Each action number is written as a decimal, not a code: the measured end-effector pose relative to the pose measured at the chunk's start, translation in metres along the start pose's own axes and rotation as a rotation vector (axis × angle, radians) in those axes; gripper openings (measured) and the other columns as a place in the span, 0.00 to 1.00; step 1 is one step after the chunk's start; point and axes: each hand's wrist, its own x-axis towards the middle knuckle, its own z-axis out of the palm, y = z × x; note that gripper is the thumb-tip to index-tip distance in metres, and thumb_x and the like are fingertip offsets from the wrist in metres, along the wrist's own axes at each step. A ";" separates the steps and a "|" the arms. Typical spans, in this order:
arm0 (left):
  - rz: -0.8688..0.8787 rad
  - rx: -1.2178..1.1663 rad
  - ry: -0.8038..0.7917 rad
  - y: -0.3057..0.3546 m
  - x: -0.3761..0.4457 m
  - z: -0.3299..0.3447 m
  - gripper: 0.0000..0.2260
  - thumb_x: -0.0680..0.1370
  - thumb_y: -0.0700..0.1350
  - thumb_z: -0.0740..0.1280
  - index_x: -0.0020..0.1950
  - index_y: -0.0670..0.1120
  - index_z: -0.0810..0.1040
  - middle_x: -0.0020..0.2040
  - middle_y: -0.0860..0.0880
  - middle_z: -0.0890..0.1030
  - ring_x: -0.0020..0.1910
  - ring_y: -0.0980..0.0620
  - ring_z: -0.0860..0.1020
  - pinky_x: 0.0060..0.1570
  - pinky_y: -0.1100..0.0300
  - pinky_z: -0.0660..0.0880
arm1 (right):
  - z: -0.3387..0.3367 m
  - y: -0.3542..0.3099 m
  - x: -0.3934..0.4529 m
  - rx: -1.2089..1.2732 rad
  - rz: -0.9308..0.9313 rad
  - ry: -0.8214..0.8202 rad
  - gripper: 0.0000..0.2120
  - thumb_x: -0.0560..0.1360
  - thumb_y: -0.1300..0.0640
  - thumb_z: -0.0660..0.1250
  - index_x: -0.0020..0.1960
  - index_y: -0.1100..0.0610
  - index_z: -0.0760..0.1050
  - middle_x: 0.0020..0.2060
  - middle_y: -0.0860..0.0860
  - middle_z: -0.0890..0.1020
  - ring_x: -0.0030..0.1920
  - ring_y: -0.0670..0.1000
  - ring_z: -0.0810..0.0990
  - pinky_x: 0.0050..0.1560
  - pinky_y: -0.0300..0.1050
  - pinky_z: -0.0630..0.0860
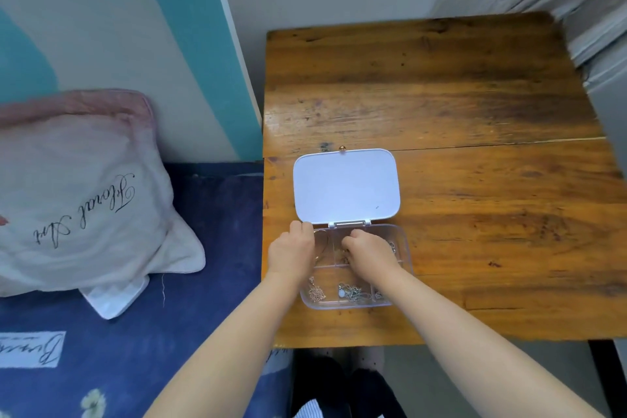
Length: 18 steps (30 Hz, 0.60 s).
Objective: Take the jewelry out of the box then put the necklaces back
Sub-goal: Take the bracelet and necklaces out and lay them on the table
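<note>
A clear plastic jewelry box (402, 248) sits open near the front left corner of a worn wooden counter (475, 112); its white lid (346, 187) lies flat on the wood just behind it, joined at the hinge. A person seated at the front edge reaches in with both hands; the left hand (291, 251) grips the box's back left corner, fingers curled over the rim; the right hand (369, 251) is curled into the back middle compartment, fingertips bunched, though what they pinch, if anything, cannot be made out. In the front compartments lie a rose-gold chain piece (316, 292) on the left and a tangle of silver necklaces (354, 293) in the middle, one with a pale stone; more thin chain shows in the back compartments beside the hands. Off the counter's left edge, a pink pillow (84, 193) with script lettering rests on a blue bed cover (203, 282).
</note>
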 end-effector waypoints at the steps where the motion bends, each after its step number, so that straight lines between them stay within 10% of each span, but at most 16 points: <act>1: -0.009 -0.031 -0.019 -0.001 0.000 0.000 0.13 0.57 0.45 0.78 0.35 0.42 0.78 0.32 0.45 0.80 0.23 0.51 0.78 0.18 0.65 0.66 | -0.003 0.000 -0.002 0.050 0.008 0.009 0.08 0.74 0.66 0.58 0.49 0.64 0.75 0.49 0.61 0.79 0.50 0.60 0.77 0.41 0.48 0.72; 5: -0.090 -0.244 -0.077 -0.006 -0.005 0.004 0.06 0.79 0.39 0.54 0.47 0.43 0.71 0.44 0.43 0.76 0.40 0.43 0.76 0.35 0.55 0.65 | -0.026 0.002 -0.014 0.372 0.083 0.084 0.09 0.74 0.63 0.61 0.49 0.61 0.78 0.48 0.58 0.83 0.51 0.57 0.78 0.48 0.44 0.73; 9: -0.089 -0.350 -0.039 -0.009 -0.017 -0.013 0.08 0.80 0.42 0.54 0.41 0.46 0.67 0.39 0.46 0.72 0.37 0.45 0.70 0.34 0.58 0.64 | -0.063 0.007 -0.043 0.623 0.141 0.198 0.06 0.72 0.65 0.65 0.44 0.63 0.81 0.39 0.54 0.83 0.40 0.48 0.77 0.37 0.22 0.68; 18: -0.023 -0.660 0.009 0.039 -0.007 -0.093 0.15 0.79 0.39 0.59 0.64 0.39 0.72 0.55 0.38 0.82 0.54 0.39 0.78 0.53 0.51 0.76 | -0.178 0.032 -0.120 0.925 0.136 0.507 0.08 0.73 0.72 0.62 0.50 0.72 0.77 0.36 0.55 0.79 0.23 0.35 0.77 0.27 0.25 0.74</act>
